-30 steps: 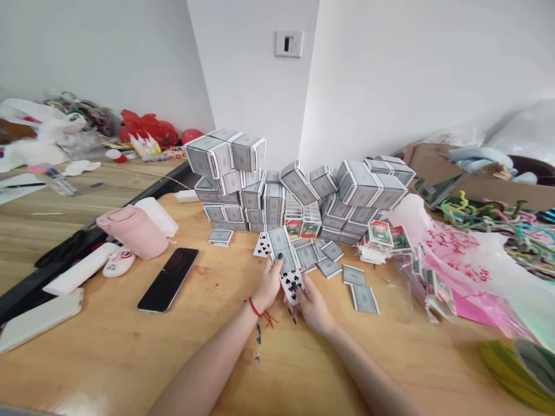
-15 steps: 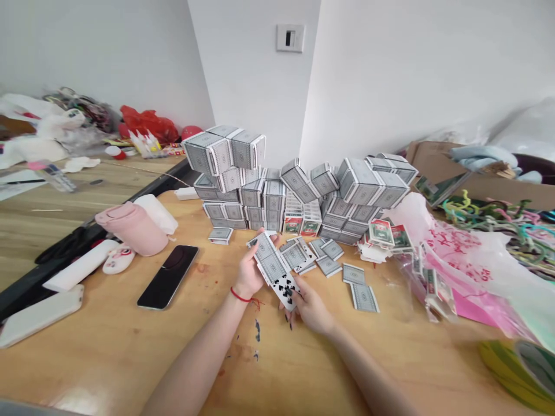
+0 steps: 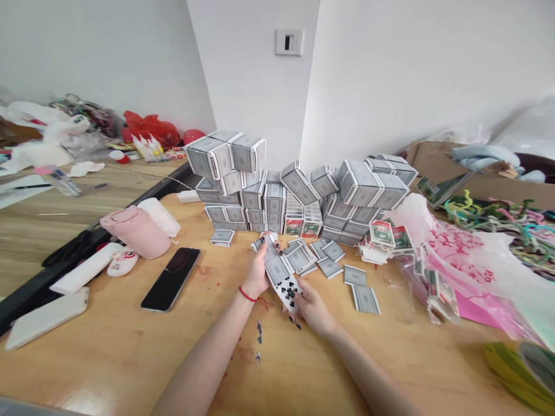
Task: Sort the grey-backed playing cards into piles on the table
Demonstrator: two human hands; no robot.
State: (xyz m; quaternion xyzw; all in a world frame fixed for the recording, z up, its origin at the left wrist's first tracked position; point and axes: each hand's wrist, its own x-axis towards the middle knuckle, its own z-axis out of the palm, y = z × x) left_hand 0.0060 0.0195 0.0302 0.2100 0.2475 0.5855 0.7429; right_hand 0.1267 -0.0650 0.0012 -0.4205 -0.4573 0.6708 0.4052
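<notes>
My left hand wears a red string at the wrist and is closed around grey-backed playing cards, thumb on top. At their lower right end, my right hand pinches a face-up spade card, which is tucked against the grey-backed ones. Its other fingers are partly hidden underneath. Just beyond the hands lie loose cards in a small heap, mostly back up. Further cards are spread to the right, with a pair nearer me. Behind stands a structure of card blocks.
To the left are a black phone, a pink cup and a white power bank. Card boxes sit right of the structure, beside a pink-printed plastic bag. A yellow tape roll lies at the near right corner.
My left hand has shifted slightly right along the cards, and its fingertips now show over their far edge. The right hand keeps its pinch on the spade card. The view has moved a little.
</notes>
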